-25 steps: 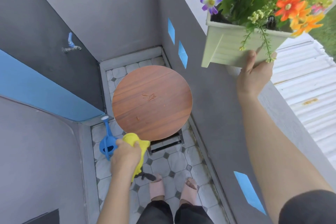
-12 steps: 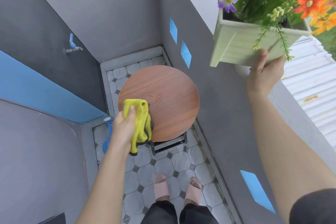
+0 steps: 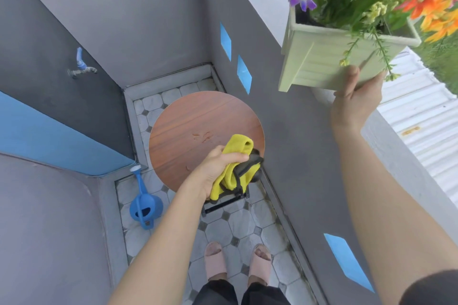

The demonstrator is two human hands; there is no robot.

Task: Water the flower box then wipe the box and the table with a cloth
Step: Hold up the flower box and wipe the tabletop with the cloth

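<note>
The round wooden bench [image 3: 188,119] stands in the far corner of the tiled floor, tight against the grey wall on its right. The box [image 3: 319,62], pale green and full of flowers, is not on it. It hangs in the air up and to the right, level with the top of that wall, tilted, with one short end toward the bench. Its long side seems to run away to the right. The blue can [image 3: 146,205] stands on the floor off the bench's near left edge, so the watering looks done.

The right hand [image 3: 357,104] carries the box from below. Its thumb lies up the near face and its fingers are tucked out of sight under the bottom. The left hand [image 3: 218,168] is closed round a bunched yellow cloth [image 3: 238,146] with dark trim, over the bench's near right edge. I cannot tell whether the cloth touches the wood. A few small marks [image 3: 202,135] lie near the bench's middle, just beyond the cloth.

So the cloth sits low and left of the box, well apart from it, and right by the bench. The left hand is the nearer one for wiping the bench. To wipe the box, the cloth would have to rise up and right, or the box come down.
</note>
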